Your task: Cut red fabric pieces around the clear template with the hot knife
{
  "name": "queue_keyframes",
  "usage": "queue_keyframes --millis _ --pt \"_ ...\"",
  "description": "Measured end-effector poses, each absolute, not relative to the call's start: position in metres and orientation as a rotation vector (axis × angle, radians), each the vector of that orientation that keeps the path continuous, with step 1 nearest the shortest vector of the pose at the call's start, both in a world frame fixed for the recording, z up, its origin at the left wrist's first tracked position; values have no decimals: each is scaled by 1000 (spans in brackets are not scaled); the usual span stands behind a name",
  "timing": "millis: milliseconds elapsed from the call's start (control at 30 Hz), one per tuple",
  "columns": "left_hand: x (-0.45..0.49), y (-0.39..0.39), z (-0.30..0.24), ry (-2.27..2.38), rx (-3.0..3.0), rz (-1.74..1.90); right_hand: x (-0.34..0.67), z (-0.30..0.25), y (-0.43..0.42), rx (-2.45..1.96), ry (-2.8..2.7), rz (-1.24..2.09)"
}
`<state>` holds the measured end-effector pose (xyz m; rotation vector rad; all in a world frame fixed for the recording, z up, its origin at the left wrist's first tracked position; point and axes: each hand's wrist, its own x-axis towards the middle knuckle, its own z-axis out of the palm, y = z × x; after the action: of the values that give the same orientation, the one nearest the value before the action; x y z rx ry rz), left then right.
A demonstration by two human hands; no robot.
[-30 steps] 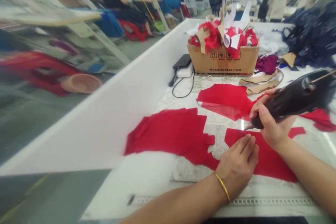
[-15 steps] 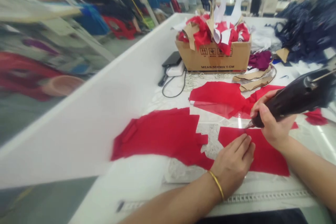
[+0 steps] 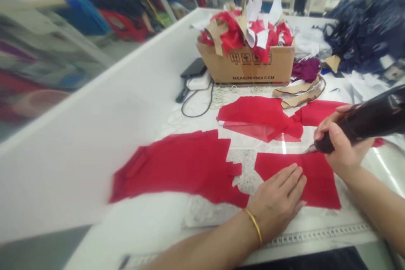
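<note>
My right hand [image 3: 343, 143] is wrapped round a black handheld power tool [image 3: 373, 120] with a thin metal tip. The tip rests at the upper edge of a red fabric piece [image 3: 319, 177] lying flat on the table. My left hand [image 3: 281, 198], with a gold bangle at the wrist, lies on the near left part of that piece, its fingers stretched out. To the left is a larger red fabric piece [image 3: 180, 168] with a stepped right edge. Beyond my hands lie more red pieces [image 3: 253, 114], partly overlapping.
A cardboard box [image 3: 253, 69] full of red, white and brown scraps stands at the back. Beside it sit a black-and-white device [image 3: 198, 78] with a looped cable. A white side wall [image 3: 95, 114] borders the left. A ruler [image 3: 316, 235] lies in front; dark fabric [image 3: 370, 42] is heaped at right.
The tool in my right hand has moved right along the red piece's upper edge. My left hand stays on the fabric. The camera view has shifted, so the surroundings appear farther left.
</note>
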<state>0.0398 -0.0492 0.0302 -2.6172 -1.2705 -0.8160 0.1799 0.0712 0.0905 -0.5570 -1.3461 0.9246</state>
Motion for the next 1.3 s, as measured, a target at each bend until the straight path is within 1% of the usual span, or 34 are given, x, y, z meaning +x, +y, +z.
queue_keyframes --millis 200,367,567,867,1100,1300 --pt "38 -49 33 -1263 -2695 -803 180 88 73 -591 -1360 883" --pt "38 -51 32 -1161 -2874 -752 197 90 79 -540 -1384 832" --pt "37 -52 27 -1133 -2951 -690 211 89 84 -574 -1359 773" --pt "35 -51 28 -1112 -2961 -681 212 81 84 -603 -1328 804" --pt "38 -54 13 -1088 -2866 -806 226 88 92 -667 -1299 648" --pt "38 -55 10 -1087 -2872 -797 227 85 95 -674 -1257 667"
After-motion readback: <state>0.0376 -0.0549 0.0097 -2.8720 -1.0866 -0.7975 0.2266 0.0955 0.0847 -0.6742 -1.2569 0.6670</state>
